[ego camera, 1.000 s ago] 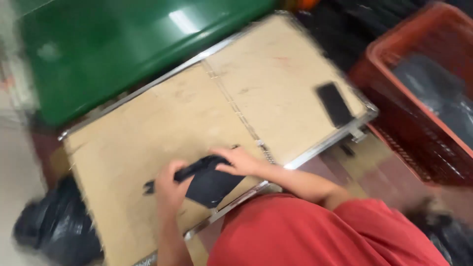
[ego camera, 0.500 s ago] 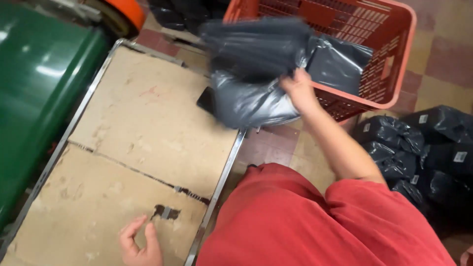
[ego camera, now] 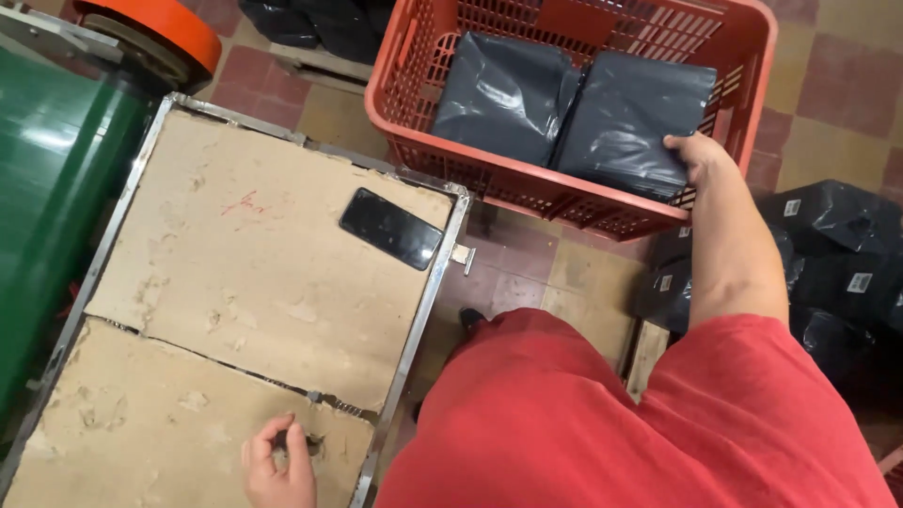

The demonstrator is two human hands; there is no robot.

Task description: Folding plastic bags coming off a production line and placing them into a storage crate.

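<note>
A: Right hand (ego camera: 698,150) status?

B: Half a second ago it was swinging a dark grey plastic mailer bag (ego camera: 632,122) over the red slatted plastic crate (ego camera: 752,66), far right. Now the bag lies inside, beside a second one; fingers rest on its near edge, loosely curled, no firm grasp.

A: Left hand (ego camera: 279,466)?

B: Stayed on the worn cardboard-topped table (ego camera: 235,282), near edge, pinching a small dark object (ego camera: 307,440). Black phone (ego camera: 390,228) lies untouched further off.

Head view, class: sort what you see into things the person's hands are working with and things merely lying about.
In hand:
right hand on a grey plastic parcel
second grey parcel
red crate
left hand on a small dark object

Lying about:
black phone
worn table
floor parcels
green drum
</note>
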